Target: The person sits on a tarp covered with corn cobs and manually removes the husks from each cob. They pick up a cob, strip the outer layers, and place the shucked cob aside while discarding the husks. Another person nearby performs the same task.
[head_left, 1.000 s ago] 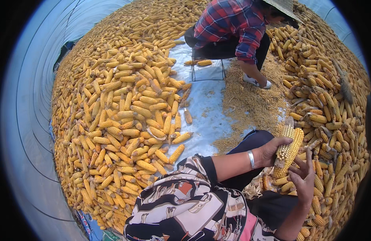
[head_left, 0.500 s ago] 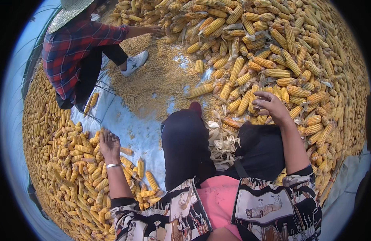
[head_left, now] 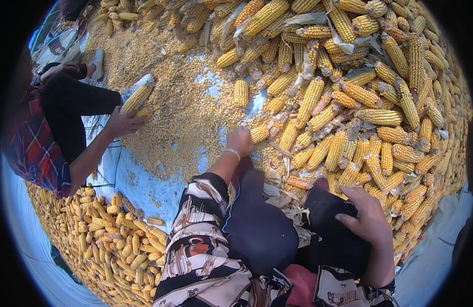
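Observation:
My left hand point(head_left: 240, 142) stretches forward past my knee, its fingers closed on the near end of an ear of corn point(head_left: 259, 134) that lies at the edge of the big heap. My right hand point(head_left: 368, 217) hovers by my right knee with thumb and fingers apart, holding nothing. Beyond it spreads the heap of yellow ears point(head_left: 369, 153), some with dry husk still attached. One short ear point(head_left: 241, 93) lies by itself on the loose kernels point(head_left: 170, 123) in front of me.
On the left a person in a plaid shirt point(head_left: 39, 140) crouches, holding an ear point(head_left: 136, 100) over the kernels. A second corn pile point(head_left: 113, 240) lies at my lower left, beside a blue sheet point(head_left: 139, 179). Dry husks point(head_left: 292, 212) lie between my legs.
My left hand has swung from the lower-left pile to the ear ahead and closed on it. My right hand has dropped toward my knee. The other person now appears nearer, holding an ear.

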{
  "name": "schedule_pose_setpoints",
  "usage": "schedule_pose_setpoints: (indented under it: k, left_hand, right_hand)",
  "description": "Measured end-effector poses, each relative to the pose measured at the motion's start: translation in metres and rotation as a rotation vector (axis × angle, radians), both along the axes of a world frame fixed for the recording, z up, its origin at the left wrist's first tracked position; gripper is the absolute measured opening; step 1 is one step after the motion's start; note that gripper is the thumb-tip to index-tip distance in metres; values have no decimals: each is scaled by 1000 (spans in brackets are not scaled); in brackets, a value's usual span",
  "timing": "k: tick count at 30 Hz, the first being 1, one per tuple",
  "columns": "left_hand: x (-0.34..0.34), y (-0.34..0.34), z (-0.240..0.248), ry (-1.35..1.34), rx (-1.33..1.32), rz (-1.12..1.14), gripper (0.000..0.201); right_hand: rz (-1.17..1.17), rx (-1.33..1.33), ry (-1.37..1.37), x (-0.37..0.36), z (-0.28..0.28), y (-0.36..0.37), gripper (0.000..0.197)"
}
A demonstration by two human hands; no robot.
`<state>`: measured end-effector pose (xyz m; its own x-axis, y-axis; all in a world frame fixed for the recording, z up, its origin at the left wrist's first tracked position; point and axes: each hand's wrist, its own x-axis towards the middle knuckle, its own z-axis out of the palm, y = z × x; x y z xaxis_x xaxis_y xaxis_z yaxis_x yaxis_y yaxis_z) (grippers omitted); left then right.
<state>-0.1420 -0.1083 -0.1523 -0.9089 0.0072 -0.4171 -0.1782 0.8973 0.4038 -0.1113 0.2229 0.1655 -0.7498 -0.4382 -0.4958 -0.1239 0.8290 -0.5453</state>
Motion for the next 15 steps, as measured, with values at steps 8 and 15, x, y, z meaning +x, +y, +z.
schedule_pose_setpoints:
  k: [8, 15]
  left_hand:
    - [-119, -11, -11, 226, 256, 433, 54]
    - [-63, -37, 16, 92, -25, -44, 53]
  right_hand:
    - [-52, 88, -85, -21, -1, -1, 62]
    - [44, 114, -56, -16, -3, -5, 63]
